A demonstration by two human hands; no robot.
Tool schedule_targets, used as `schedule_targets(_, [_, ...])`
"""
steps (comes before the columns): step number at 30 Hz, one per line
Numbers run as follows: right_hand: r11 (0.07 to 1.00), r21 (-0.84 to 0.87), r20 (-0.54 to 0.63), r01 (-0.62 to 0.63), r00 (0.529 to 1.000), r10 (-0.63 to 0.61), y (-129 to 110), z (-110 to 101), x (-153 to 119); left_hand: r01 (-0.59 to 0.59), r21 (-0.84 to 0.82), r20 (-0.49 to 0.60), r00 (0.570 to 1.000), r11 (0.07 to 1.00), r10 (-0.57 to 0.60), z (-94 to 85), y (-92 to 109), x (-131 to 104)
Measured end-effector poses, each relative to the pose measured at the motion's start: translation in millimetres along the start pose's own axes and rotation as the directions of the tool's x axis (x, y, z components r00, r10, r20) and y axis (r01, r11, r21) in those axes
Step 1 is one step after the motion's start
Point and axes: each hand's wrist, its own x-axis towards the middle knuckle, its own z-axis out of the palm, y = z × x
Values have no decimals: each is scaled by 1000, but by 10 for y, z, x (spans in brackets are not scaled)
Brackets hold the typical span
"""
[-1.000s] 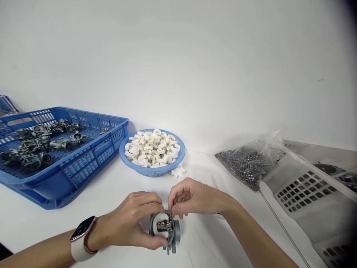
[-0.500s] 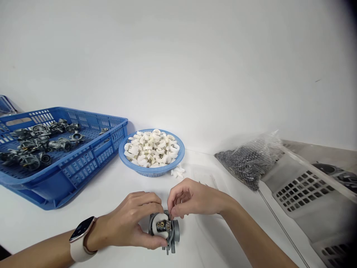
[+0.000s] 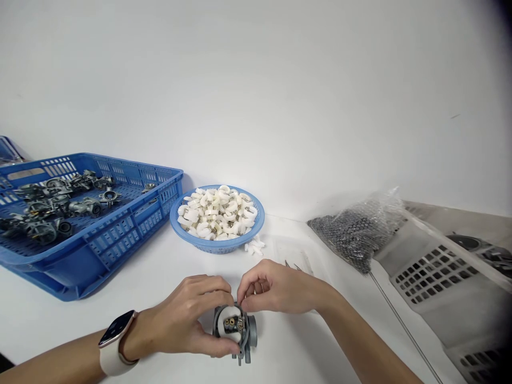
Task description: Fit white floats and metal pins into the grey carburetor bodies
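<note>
A grey metal carburetor (image 3: 252,332) rests on the white table with its open bowl side facing up. Inside it sits a white U-shaped float (image 3: 229,311), with brass jets showing between its arms. My left hand (image 3: 192,316) is closed around the carburetor from the left, thumb at the near side and fingers at the far side. At the carburetor's far right edge, my right hand (image 3: 266,290) has thumb and forefinger pinched together. Whatever lies between those fingertips is hidden or too small to make out.
A blue crate (image 3: 140,234) holding several carburetors stands at left. Behind my hands is a blue basket (image 3: 192,239) heaped with white floats, small white pieces (image 3: 255,246) beside it. To the right lie a plastic bag of dark small parts (image 3: 348,234) and a grey crate (image 3: 436,298).
My right hand has shifted slightly left and down, its pinched fingertips now closer to the carburetor's far edge. The left hand and carburetor are nearly unmoved.
</note>
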Motion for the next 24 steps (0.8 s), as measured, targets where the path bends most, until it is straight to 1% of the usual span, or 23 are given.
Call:
schedule_targets(4, [994,-102,-21,-25,1000,23,-79,-2,-54,0,1,-2,1000,1000,0,9,-12,-10])
schedule_targets(8, [986,-156,-45,-51,998,45,-122,-4,-87,0,9,-1,1000,1000,0,8,-15,-11])
schedule_targets(15, [978,-193,-47,-74,997,67,-138,-5,-100,-14,41,-8,1000,999,15,-1,-6,-11])
schedule_targets(24, [977,-200,-48,-78,996,69,-148,-23,-119,-23,76,-5,1000,997,24,-2,-3,-9])
